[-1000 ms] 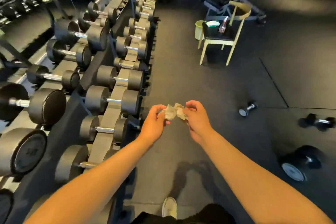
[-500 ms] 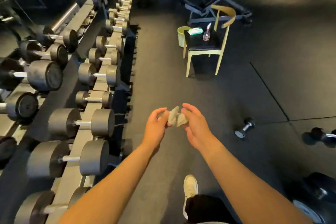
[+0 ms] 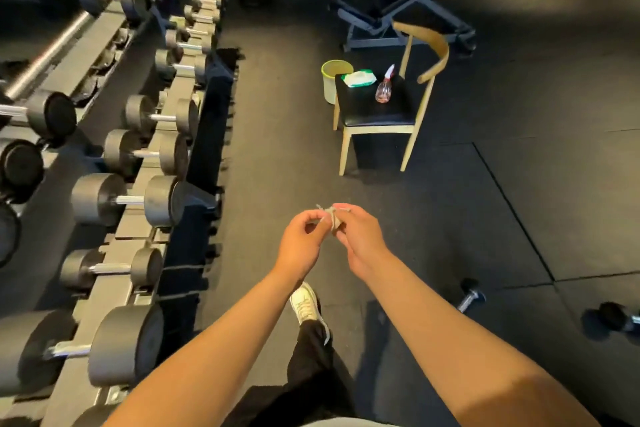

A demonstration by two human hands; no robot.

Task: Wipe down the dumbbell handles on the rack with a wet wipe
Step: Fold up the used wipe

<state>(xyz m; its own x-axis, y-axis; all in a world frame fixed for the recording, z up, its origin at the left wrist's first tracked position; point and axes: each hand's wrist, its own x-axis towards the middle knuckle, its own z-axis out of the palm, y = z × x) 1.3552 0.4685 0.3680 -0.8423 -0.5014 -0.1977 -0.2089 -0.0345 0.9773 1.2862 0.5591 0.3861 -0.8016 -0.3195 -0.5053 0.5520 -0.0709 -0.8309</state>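
Observation:
A small crumpled grey wet wipe (image 3: 331, 218) is held in front of me over the floor. My right hand (image 3: 360, 239) grips most of it, and my left hand (image 3: 303, 241) pinches its left edge with thumb and fingertip. The dumbbell rack (image 3: 114, 218) runs along my left, with rows of black dumbbells that have chrome handles; the nearest one (image 3: 126, 199) lies level with my hands. Neither hand touches the rack.
A chair (image 3: 377, 114) ahead carries a wipes pack (image 3: 360, 78) and a spray bottle (image 3: 384, 88). A pale bin (image 3: 334, 78) stands beside it. Behind is a weight bench (image 3: 408, 0). Loose dumbbells (image 3: 471, 295) lie on the floor at right.
I have walked forward along the rack, and the chair is nearer. Both hands keep working the wipe, which is now bunched more into my right hand.

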